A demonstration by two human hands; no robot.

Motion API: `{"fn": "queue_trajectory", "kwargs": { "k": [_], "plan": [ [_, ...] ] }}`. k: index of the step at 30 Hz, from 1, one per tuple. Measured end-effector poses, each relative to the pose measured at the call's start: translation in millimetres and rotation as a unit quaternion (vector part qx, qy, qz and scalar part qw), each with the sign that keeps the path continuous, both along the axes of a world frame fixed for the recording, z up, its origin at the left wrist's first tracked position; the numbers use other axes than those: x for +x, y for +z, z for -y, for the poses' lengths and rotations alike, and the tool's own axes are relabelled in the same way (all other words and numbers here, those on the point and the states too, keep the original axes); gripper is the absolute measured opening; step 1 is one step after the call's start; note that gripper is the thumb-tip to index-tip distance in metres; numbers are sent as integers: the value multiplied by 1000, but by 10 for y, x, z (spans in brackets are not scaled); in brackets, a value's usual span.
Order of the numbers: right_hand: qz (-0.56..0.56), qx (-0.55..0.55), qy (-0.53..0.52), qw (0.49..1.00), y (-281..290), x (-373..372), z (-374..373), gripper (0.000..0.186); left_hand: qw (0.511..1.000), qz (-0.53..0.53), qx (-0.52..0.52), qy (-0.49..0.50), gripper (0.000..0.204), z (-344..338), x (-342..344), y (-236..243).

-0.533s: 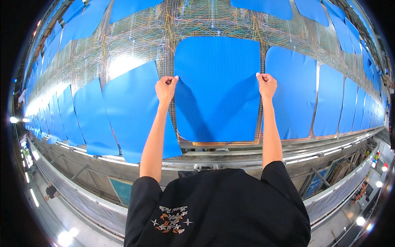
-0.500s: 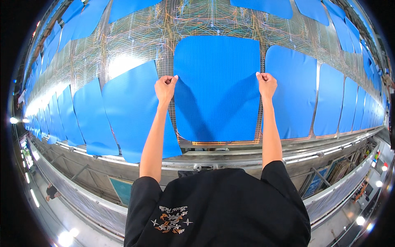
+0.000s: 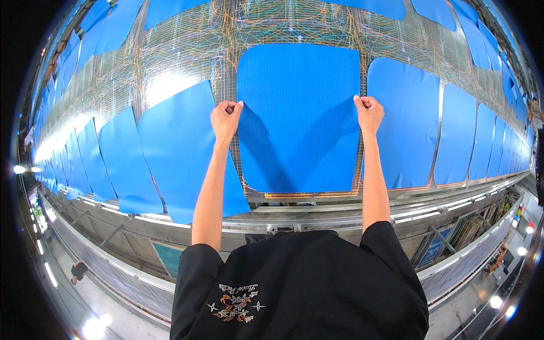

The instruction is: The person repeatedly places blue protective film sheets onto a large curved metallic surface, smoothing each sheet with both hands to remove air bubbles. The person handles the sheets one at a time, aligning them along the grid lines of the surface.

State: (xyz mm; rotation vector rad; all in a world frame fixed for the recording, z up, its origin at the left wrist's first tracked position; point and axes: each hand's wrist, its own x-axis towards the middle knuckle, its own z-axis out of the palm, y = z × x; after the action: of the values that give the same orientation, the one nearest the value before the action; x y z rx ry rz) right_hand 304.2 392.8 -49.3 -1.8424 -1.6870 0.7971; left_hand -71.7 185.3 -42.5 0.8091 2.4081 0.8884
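Note:
A flat blue fabric panel (image 3: 299, 79) with rounded corners lies on the table before me, its surface finely ribbed. At its left edge, about halfway up, my left hand (image 3: 225, 120) is closed with thumb and forefinger pinched on the border. My right hand (image 3: 370, 116) pinches the right edge at the same height. Both forearms cast shadows across the panel. A blue panel (image 3: 184, 136) with a slanted top lies to the left, partly under my left forearm. To the right, another smooth blue panel (image 3: 403, 122) lies beside my right hand.
The long table (image 3: 187, 48) is covered with crossing coloured lines and shiny glare. Rows of blue panels run off to both sides and along the far side. A metal rail (image 3: 317, 213) borders the near edge. A person (image 3: 79, 271) is far off at the lower left.
Both hands keep their pinch on the panel's edges, and the panel looks almost unmoved. The view has shifted slightly. The distant person at lower left appears a little further right and lower.

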Motion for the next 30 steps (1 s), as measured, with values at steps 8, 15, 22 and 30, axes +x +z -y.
{"fn": "queue_trajectory", "kwargs": {
  "k": [8, 15, 22, 30],
  "plan": [
    [104, 129, 81, 983, 390, -343, 382, 53, 969, -224, 78, -64, 54, -185, 488, 288],
    [115, 140, 587, 789, 76, -766, 916, 65, 896, -206, 83, -386, 62, -465, 1033, 1],
    [147, 243, 521, 805, 14, -1392, -259, 60, 881, -304, 108, -346, 56, -1366, 221, -193],
    [166, 296, 314, 887, -290, -1606, -464, 60, 907, -360, 86, -200, 62, -1570, 341, -278]
  ]
}}
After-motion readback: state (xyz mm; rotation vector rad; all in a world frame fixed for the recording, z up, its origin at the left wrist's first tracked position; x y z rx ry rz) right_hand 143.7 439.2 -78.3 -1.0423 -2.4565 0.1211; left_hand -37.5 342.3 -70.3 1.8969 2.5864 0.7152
